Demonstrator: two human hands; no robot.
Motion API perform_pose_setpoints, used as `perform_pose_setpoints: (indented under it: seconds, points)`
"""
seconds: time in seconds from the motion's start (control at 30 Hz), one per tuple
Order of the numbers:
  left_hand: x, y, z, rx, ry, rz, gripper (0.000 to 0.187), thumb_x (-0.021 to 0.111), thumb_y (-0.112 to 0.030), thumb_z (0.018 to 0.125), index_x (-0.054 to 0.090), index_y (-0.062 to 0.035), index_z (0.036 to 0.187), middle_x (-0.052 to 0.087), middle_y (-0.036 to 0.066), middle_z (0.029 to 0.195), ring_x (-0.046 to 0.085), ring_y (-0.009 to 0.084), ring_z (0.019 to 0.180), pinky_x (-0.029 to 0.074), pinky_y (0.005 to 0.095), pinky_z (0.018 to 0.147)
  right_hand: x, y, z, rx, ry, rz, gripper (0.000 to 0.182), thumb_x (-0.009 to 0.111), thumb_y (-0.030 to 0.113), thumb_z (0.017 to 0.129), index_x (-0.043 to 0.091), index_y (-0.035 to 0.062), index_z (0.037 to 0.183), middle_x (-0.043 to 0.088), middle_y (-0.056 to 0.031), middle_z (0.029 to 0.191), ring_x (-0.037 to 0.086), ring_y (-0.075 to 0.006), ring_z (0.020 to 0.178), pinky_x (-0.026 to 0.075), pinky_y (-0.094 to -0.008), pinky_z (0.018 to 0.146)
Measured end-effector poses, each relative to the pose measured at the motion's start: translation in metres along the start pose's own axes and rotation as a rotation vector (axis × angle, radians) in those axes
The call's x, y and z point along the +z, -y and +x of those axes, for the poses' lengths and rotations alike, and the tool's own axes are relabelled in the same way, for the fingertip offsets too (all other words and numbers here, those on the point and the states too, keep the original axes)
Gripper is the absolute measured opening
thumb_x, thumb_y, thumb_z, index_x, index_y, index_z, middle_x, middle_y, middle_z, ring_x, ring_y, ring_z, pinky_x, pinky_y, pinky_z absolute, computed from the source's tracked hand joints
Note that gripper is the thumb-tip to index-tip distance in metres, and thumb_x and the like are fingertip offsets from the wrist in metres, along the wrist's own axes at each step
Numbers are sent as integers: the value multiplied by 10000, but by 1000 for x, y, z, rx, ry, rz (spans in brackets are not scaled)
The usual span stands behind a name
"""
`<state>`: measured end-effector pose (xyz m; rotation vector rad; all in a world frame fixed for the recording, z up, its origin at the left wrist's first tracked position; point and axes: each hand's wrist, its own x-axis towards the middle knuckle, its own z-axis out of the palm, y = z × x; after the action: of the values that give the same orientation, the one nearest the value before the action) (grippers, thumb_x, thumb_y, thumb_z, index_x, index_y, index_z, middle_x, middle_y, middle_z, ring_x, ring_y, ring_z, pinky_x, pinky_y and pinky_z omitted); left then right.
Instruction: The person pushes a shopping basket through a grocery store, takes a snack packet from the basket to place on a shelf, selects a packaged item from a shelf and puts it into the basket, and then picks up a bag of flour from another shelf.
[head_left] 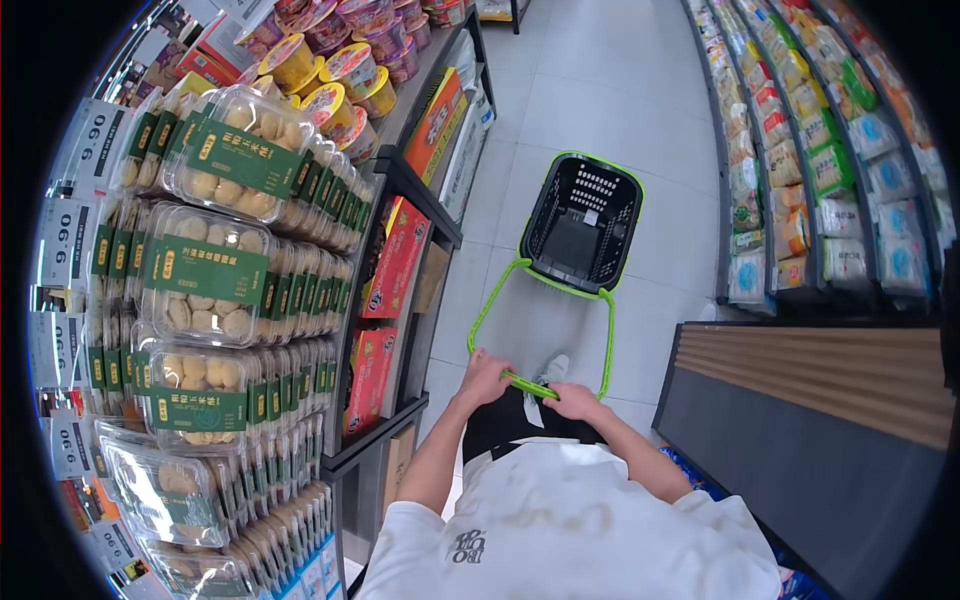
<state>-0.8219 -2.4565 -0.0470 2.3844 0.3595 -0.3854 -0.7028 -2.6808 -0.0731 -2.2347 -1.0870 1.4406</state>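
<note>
Both my hands grip the bright green handle (609, 345) of a black shopping basket (540, 250). My left hand (487, 378) is wrapped round the left part of the handle's crossbar. To its right, my right hand (573, 401) is closed round the same bar. The basket stands out in front of me on the floor, its inside showing slotted walls and a small pale label at the bottom. Its handle is tilted back toward my body. Whether the basket has wheels is hidden.
Clear boxes of round pastries (215, 270) with green labels fill the left shelf, near price tags (68, 240). Cup noodles (350, 70) and red cartons (398, 255) sit beyond. Packaged goods (840, 165) line the right shelves; a dark counter (800, 430) juts in at right. Tiled floor (600, 60) runs ahead.
</note>
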Motion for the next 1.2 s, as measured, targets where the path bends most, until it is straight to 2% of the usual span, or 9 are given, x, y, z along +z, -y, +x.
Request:
perform_pose_setpoints:
  seconds: [0.07, 0.2, 0.3, 0.43, 0.57, 0.73, 0.87, 1.0, 1.2]
  points:
    - [-8, 2, 2, -43, -23, -33, 198, 692, -155, 792, 695, -124, 987, 656, 89, 982, 555, 287, 1059, 307, 463, 1051, -2, 5, 14, -40, 43, -11, 314, 586, 349, 904, 611, 65, 1035, 674, -196, 928, 641, -394, 910, 496, -499, 780]
    - [-2, 22, 5, -251, -757, -299, 319, 634, -95, 834, 585, -69, 1148, 583, 109, 1153, 511, 293, 1126, 343, 435, 1043, -22, 32, 47, -71, 156, -66, 329, 565, 350, 917, 584, 58, 1068, 673, -208, 975, 638, -402, 956, 496, -509, 823]
    - [26, 48, 20, -755, -1121, -1131, 361, 578, -153, 928, 488, -50, 1262, 583, 112, 1164, 495, 244, 1169, 391, 400, 1005, -36, 61, 70, -74, 193, -126, 331, 564, 341, 919, 570, 52, 1079, 670, -218, 973, 639, -406, 949, 492, -516, 822]
    - [13, 48, 18, -768, -630, -1800, 308, 487, -251, 1011, 447, -39, 1232, 628, 90, 997, 616, 192, 957, 487, 337, 880, -38, 92, 104, -121, 265, -164, 336, 561, 334, 920, 542, 50, 1099, 674, -218, 958, 649, -402, 933, 492, -524, 809]
    - [64, 87, 30, -733, -787, -1645, 247, 490, -242, 1008, 471, -65, 1179, 619, 78, 960, 614, 173, 832, 504, 345, 755, -45, 111, 144, -182, 425, -353, 343, 583, 298, 895, 591, 63, 1146, 687, -189, 943, 660, -373, 895, 507, -481, 775]
    - [90, 136, 26, -920, -906, -1600, 279, 545, -148, 953, 503, -26, 1201, 622, 67, 959, 598, 149, 838, 471, 309, 798, -86, 130, 211, -261, 15, -156, 297, 625, 206, 851, 617, 69, 1115, 686, -120, 845, 665, -333, 841, 520, -433, 753]
    - [118, 171, 25, -1035, -908, -1576, 398, 620, -182, 897, 499, -27, 1244, 616, 79, 1006, 596, 181, 930, 457, 346, 855, -141, 178, 289, -467, -176, -222, 347, 623, 154, 840, 604, 60, 1173, 681, -147, 963, 661, -330, 881, 524, -417, 791]
    - [144, 193, 28, -1217, -862, -1561, 507, 673, -247, 844, 494, -31, 1266, 596, 95, 1065, 563, 205, 1017, 425, 374, 911, -155, 206, 384, -471, -137, 189, 441, 635, 92, 840, 531, 14, 1261, 622, -178, 1108, 627, -299, 945, 499, -391, 859]
    - [149, 182, 35, -1348, -1074, -1480, 600, 681, -236, 853, 435, -6, 1349, 542, 89, 1161, 506, 214, 1093, 400, 349, 956, -150, 221, 483, -722, -289, 238, 657, 639, 1, 782, 393, -43, 1389, 524, -227, 1295, 516, -338, 1198, 401, -388, 1044]
